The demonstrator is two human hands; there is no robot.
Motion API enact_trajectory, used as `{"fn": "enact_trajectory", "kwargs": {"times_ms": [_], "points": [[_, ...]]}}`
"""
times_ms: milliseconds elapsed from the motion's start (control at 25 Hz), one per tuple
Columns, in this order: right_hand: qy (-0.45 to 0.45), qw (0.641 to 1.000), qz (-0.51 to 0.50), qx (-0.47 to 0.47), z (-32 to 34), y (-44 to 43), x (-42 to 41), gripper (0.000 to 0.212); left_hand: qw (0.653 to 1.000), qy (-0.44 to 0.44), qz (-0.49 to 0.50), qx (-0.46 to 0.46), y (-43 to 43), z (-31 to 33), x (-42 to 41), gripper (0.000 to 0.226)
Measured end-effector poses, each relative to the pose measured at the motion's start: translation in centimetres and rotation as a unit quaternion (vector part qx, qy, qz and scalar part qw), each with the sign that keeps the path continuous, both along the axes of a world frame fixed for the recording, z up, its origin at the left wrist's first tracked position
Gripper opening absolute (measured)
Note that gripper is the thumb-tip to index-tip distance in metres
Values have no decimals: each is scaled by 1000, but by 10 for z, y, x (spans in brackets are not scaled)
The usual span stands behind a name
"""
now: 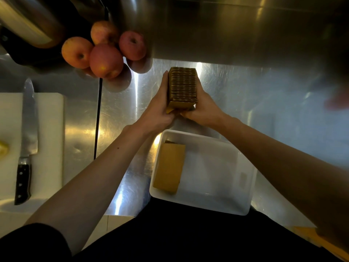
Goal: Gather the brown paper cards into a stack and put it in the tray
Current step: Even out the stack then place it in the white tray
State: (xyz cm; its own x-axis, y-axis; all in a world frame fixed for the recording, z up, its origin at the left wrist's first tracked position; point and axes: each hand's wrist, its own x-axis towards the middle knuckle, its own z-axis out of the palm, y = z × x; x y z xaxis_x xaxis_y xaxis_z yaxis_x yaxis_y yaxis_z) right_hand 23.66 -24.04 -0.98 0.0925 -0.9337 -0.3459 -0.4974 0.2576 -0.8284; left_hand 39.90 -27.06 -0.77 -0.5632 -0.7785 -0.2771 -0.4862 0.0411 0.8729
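Both hands clamp a thick stack of brown paper cards (182, 86) between them above the steel tabletop (245, 95), toward the middle of its far edge, where it meets the steel back wall. The left hand (158, 110) presses its flat palm and straight fingers against the stack's left side, and the right hand (203, 108) closes on the right side, with the thumbs meeting under the near end. The cards stand on edge, so their many edges face up as fine lines. Whether the stack rests on the tabletop or is held just clear of it cannot be told.

Nearer the person, at the near edge of the tabletop, sits a white rectangular tray (243, 186), turned slightly askew. Inside it, against its left wall, lies a smaller pile of brown cards (170, 167), flat, with another card's corner showing beyond its far end. The rest of the tray floor is bare white.

At the far left, a cluster of red-yellow apples (105, 59) sits beside a dark pan-like shape. On the left side lies a white cutting board (51, 138) with a chef's knife (28, 129) on it, the black riveted handle toward the near edge and the blade pointing away. A yellowish piece sits at the board's left edge, too cropped to identify.
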Motion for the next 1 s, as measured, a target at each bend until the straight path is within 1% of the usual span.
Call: {"fn": "enact_trajectory", "kwargs": {"times_ms": [120, 200, 400, 560, 720, 1000], "points": [[-7, 1000, -2, -11, 1, 0, 1, 94, 1000, -6, 2, 1, 0, -1, -1, 109], [-11, 1000, -6, -13, 1, 0, 1, 95, 1000, -1, -1, -10, -1, -2, -1, 109], [-3, 1000, -1, 15, 7, 1, 1, 96, 1000, -14, -8, 4, -3, -5, -2, 109], [8, 1000, 19, 13, 13, 0, -1, 88, 1000, -4, -2, -13, -2, -7, -3, 105], [8, 999, 16, 43, 9, 2, -2, 80, 1000, -7, -19, -8, 0, -8, -3, 103], [-3, 998, 15, 53, 9, 2, -4, 84, 1000, -13, 15, -10, 5, -7, -6, 97]]}}
